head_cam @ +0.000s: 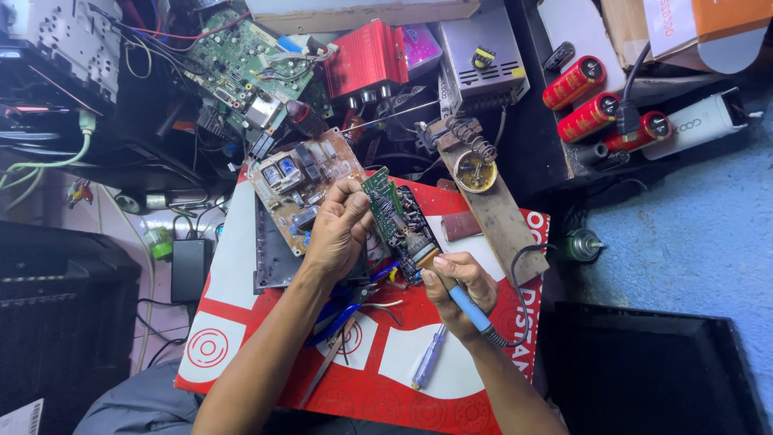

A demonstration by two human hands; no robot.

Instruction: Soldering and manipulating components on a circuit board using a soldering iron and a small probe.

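The left hand [338, 229] covered part of the small green board [385, 211] and what its fingertips pinched was too small to tell. The right hand [459, 290] hid the middle of the blue soldering iron [471, 310], and its tip at 11 o'clock was too fine to make out. Both forearms ran off the bottom edge. The red mat [266, 330] was cut off at 6 o'clock, the orange box [725, 20] at 1 o'clock
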